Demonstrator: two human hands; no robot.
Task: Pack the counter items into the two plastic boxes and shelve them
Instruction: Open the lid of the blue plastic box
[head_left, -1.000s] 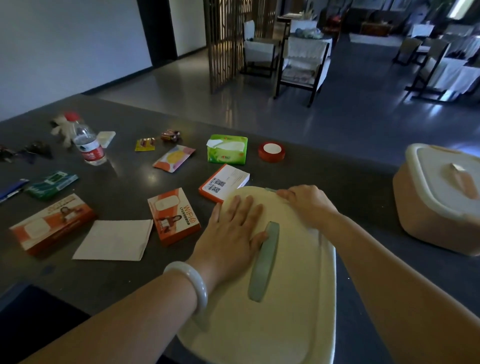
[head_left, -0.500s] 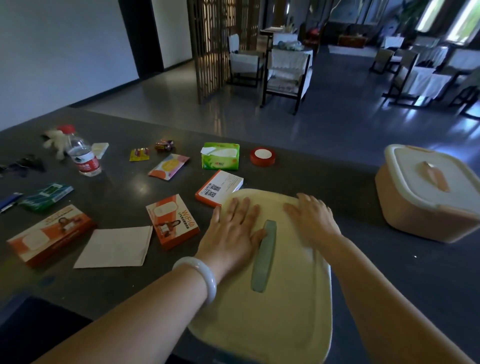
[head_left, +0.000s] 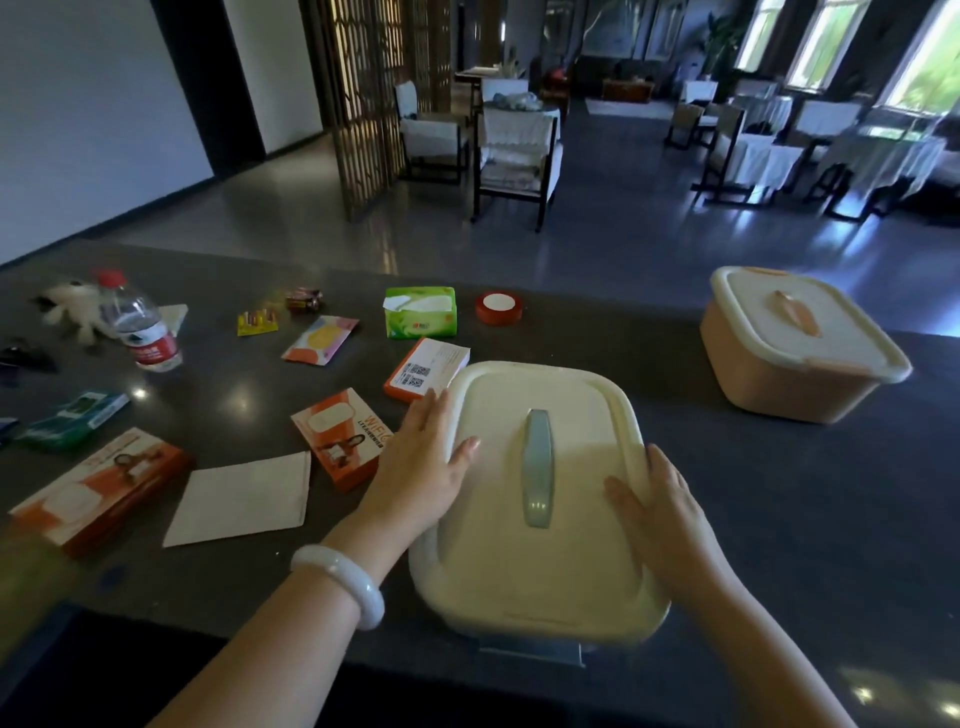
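Your hands have moved from the top of the lid (head_left: 540, 467) out to its sides: the left hand (head_left: 421, 467) now lies at the left rim and the right hand (head_left: 662, 512) at the right rim, each grip spread with straight fingers, pinching nothing. The cream box (head_left: 535, 618) sits closed at the near edge of the desk (head_left: 779, 493), the orange box (head_left: 789, 384) well apart to the right. Judge this as preparation to lift the lid; the packets and cartons, such as the tissue pack (head_left: 421, 312), are not yet packed.

bare counter (head_left: 675, 395) between both boxes

Left hand (head_left: 423, 467) and right hand (head_left: 662, 512) flank the cream lidded box (head_left: 535, 566) on the counter (head_left: 779, 493).
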